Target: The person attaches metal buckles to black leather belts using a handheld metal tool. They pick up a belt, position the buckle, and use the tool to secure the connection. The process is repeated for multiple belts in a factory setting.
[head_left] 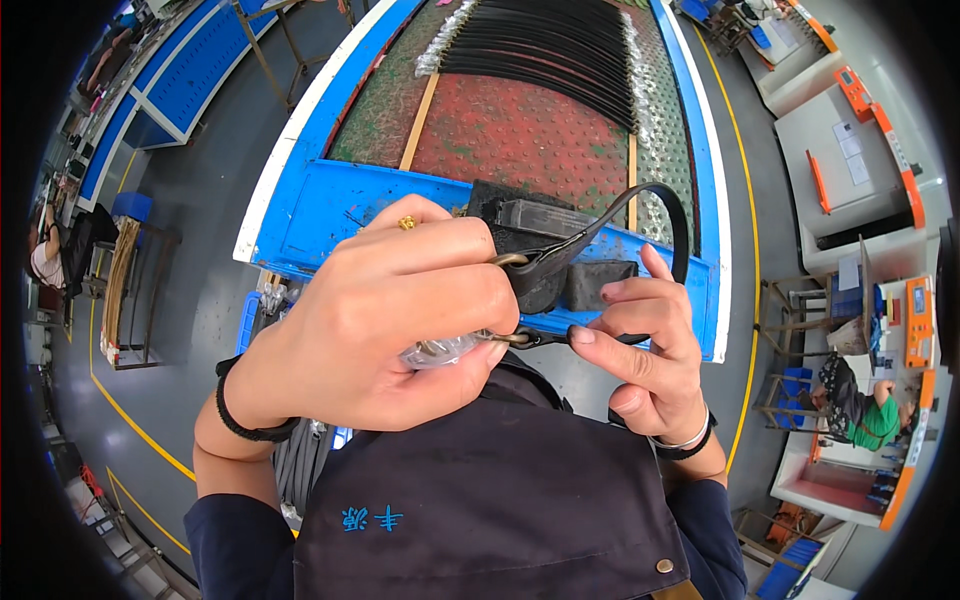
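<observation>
A narrow black strap (682,225) bends into a loop between my two hands in front of my apron. My left hand (400,310) is closed around its two ends, where a brass-coloured metal clasp (512,259) and a second clasp (518,340) stick out past the fingers. Crumpled clear plastic wrap (440,352) shows below that hand's fingers. On the strap's lower run, near the second clasp, the fingers of my right hand (650,350) grip it, with one fingertip against its edge.
Ahead stands a blue-framed table (300,215) with a worn red and green bumpy top. Several black straps (540,45) with plastic-wrapped ends lie across wooden strips on it. Dark blocks (600,285) sit on its near edge. A person in green (877,420) is at the far right.
</observation>
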{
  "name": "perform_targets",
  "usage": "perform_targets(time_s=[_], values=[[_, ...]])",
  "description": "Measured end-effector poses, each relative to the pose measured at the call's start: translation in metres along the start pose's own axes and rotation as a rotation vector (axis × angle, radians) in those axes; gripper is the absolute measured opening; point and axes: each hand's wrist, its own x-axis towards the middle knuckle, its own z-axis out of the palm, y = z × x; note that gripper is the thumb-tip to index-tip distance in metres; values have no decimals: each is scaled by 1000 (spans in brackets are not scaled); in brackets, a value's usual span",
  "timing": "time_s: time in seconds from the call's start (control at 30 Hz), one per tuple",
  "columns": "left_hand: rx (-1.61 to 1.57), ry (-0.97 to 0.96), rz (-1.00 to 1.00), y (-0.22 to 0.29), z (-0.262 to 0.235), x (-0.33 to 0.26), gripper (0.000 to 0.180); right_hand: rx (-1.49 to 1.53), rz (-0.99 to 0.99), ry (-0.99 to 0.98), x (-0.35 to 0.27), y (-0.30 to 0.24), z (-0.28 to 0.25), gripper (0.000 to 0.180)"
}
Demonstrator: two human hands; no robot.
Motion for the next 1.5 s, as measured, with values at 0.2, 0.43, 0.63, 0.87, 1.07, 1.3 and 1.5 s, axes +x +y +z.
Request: perform_targets(time_s=[0.2, 0.43, 0.63, 0.87, 1.07, 1.3, 1.5], values=[[-6, 11, -16, 0, -1, -1, 14, -37, 1, 5, 1, -1, 2, 42], [-7, 21, -15, -1, -1, -2, 14, -75, -6, 18, 0, -1, 4, 45], [-16, 19, -17, -1, -3, -3, 13, -92, -4, 38, 2, -2, 6, 45], [14, 8, -5, -1, -3, -5, 14, -173, 19, 67, 0, 0, 6, 43], [29, 51, 21, 1, -9, -17, 16, -296, 151, 801, -40, 32, 14, 50], [-10, 151, 89, 5, -14, -19, 18, -773, 737, 77, -165, 142, 77, 38], [41, 130, 80, 4, -13, -21, 19, -798, 772, -62, -169, 142, 93, 33]])
